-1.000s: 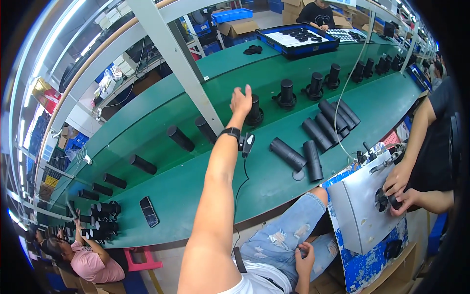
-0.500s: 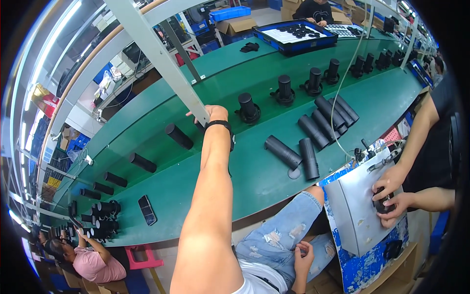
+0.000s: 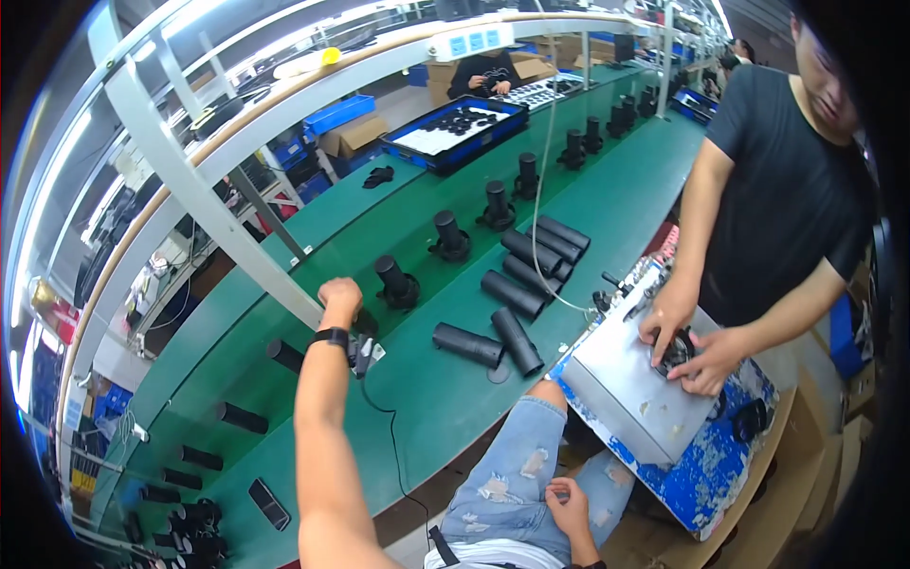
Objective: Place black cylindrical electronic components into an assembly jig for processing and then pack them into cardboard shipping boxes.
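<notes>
My left arm reaches forward over the green bench, a dark band on its wrist. My left hand (image 3: 341,296) is closed beside the foot of a pale metal post (image 3: 223,223); its fingertips are hidden. Just right of the wrist sits a small black clip-like piece (image 3: 363,355) with a thin cord. A black cylinder on a round base (image 3: 392,282) stands to the right of the hand, and a plain black tube (image 3: 284,356) lies to its left. My right hand (image 3: 569,507) rests on my jeans with fingers loosely curled, nothing seen in it.
Several loose black tubes (image 3: 469,345) lie on the bench (image 3: 422,403). A phone (image 3: 269,504) is at the near left. At right, a co-worker's hands (image 3: 697,356) hold a round black part on a metal box (image 3: 626,389). A blue-rimmed tray (image 3: 455,133) stands at the back.
My view has swung, so the bench appears shifted left and the co-worker shows more fully. My left hand's fingers, partly seen past the post before, now look curled. My right hand stays on my lap.
</notes>
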Demonstrator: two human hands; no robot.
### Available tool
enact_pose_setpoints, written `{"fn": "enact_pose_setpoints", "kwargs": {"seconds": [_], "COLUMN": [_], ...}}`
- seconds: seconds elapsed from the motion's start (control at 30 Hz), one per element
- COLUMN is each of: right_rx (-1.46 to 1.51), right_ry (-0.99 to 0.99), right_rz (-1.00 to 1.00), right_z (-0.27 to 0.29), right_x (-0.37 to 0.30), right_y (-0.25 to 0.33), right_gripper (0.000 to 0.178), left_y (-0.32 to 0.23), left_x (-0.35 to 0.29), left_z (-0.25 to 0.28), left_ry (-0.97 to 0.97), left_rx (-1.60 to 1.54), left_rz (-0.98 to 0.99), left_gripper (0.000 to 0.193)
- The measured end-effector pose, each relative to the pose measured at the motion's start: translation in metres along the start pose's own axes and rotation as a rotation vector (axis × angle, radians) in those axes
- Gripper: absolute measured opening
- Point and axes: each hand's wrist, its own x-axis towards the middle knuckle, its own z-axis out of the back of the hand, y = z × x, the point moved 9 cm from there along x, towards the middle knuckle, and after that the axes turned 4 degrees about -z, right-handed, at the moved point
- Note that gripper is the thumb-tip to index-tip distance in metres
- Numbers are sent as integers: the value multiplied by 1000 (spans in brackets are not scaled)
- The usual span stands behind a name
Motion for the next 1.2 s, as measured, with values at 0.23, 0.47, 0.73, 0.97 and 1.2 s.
{"fn": "enact_pose_setpoints", "kwargs": {"seconds": [0.23, 0.47, 0.73, 0.97, 1.2], "right_rx": [262, 645, 1059, 948, 1170], "right_ry": [45, 609, 240, 22, 256], "right_rz": [170, 172, 298, 406, 494], "right_z": [9, 2, 56, 85, 96], "right_x": [3, 13, 15, 7, 3], "right_y": [47, 224, 208, 192, 177], "right_gripper": [17, 66, 67, 63, 66], "left_y": [-76, -215, -295, -309, -327], "left_x": [-218, -374, -333, -409, -405], "left_z": [103, 67, -32, -84, -131], "left_ry": [-444, 167, 419, 366, 1198], "left_rx": [-166, -582, -1684, -1802, -1733], "left_rz": [-820, -2006, -1461, -1534, -1417], "left_gripper": [56, 64, 58, 55, 53]}}
